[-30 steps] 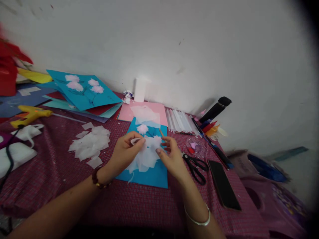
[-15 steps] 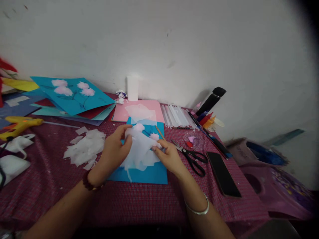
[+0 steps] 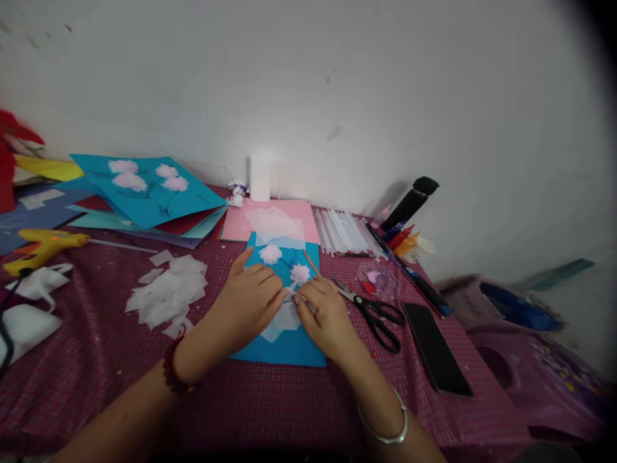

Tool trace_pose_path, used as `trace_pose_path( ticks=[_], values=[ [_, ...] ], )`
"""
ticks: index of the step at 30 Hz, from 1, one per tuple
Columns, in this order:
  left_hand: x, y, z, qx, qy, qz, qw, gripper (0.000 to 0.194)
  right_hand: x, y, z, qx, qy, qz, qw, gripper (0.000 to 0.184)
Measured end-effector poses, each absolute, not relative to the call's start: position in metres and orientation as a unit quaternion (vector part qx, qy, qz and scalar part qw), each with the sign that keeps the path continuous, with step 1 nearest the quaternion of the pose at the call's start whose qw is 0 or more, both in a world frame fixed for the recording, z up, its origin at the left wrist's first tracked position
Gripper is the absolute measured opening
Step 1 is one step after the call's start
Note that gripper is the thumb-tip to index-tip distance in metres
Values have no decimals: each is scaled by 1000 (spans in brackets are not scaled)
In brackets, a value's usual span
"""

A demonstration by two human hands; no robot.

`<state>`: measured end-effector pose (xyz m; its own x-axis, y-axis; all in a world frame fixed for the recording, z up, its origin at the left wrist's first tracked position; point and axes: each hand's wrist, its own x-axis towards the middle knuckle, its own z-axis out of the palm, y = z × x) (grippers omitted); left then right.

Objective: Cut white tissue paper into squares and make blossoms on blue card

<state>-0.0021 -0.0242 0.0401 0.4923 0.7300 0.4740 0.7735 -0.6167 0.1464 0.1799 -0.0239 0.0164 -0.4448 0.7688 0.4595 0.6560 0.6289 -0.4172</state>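
Observation:
My left hand [image 3: 251, 301] and my right hand [image 3: 326, 316] meet above a blue card [image 3: 289, 350]. Both are closed on a white tissue paper [image 3: 288, 316], pinching it where the fingertips meet; it is gathered there and its lower part hangs down over the card. Two pale pink paper flowers show on the card's upper half: one flower [image 3: 270, 254] to the left, the other flower [image 3: 300, 274] just above my fingers. A brown pencil [image 3: 311, 262] lies along the card's right edge. Part of the tissue is hidden behind my fingers.
Black-handled scissors [image 3: 369, 308] and a phone [image 3: 436, 347] lie to the right. At left are a pile of white tissue pieces [image 3: 168, 289] and a yellow glue gun [image 3: 45, 247]. Behind are a pink sheet [image 3: 236, 222], glue sticks [image 3: 344, 230] and a flowered blue card [image 3: 193, 202].
The tissue was spread out between my hands; now it is bunched up between the fingertips. My left hand has turned palm down and moved right, closer to the right hand.

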Motion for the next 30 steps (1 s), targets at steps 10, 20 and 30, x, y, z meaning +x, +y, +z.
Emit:
trace_pose_path(
  ticks=[10, 20, 30],
  values=[
    [-2, -36, 28, -774, -499, -370, -123, 33, 179, -21, 14, -478, -814, 89, 318, 27],
    [5, -36, 22, -836, -401, -369, 66, 23, 185, -20, 15, -455, -738, 291, 403, 35],
    [12, -45, 17, -866, -346, -349, 91, 18, 185, -18, 15, -525, -769, 141, 336, 17]
  ],
)
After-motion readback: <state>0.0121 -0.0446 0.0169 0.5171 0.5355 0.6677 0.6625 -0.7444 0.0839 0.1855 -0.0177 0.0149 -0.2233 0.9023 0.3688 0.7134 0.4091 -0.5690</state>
